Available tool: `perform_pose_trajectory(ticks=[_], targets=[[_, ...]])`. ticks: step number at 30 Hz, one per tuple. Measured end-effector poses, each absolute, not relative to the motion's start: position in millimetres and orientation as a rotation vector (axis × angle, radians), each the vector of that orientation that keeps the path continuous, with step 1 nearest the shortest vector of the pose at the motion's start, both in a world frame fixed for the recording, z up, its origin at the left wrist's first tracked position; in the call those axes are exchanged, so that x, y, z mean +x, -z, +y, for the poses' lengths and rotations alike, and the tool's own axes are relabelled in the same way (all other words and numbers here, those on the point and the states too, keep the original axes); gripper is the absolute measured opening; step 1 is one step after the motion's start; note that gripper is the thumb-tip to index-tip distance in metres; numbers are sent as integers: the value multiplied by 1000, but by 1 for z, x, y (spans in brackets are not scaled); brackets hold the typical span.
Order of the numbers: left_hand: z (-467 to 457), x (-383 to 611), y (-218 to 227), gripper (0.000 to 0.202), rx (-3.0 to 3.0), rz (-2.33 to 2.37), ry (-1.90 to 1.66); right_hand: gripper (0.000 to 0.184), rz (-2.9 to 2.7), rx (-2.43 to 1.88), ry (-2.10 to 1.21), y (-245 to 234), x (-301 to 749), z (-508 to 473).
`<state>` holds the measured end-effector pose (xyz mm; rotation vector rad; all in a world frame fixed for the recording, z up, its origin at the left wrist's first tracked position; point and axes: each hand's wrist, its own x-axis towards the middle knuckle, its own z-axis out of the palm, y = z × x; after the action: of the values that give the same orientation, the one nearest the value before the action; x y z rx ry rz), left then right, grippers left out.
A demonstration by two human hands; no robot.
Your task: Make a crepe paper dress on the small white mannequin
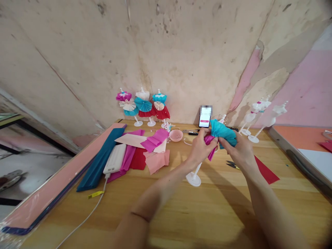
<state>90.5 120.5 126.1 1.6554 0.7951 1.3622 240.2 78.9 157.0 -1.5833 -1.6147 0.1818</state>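
Pinching grip, both hands: left hand [199,148] and right hand [237,150] pressed together on bunched teal crepe paper [223,133], magenta crepe paper [210,147] gathered beneath, all held above table [285,207]. Risks: gather could spring loose if grip eases; thin crepe could tear under hard pinch. White mannequin stand [193,179] just below left wrist, could be knocked over by careless arm movement. Fingers hide gathered centre; any tie or glue cannot be seen. Scissors [232,165] partly shadowed, blades hard to make out.
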Motion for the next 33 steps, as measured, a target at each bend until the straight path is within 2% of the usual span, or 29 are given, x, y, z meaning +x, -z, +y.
perform_pose_trajectory(ticks=[17,33], targets=[[123,91,-126,23,1601,748,-1363,32,-1534,-1470,-446,-167,239,76],[122,92,-124,23,1637,764,-1346,31,-1483,-1498,-406,-162,238,79]])
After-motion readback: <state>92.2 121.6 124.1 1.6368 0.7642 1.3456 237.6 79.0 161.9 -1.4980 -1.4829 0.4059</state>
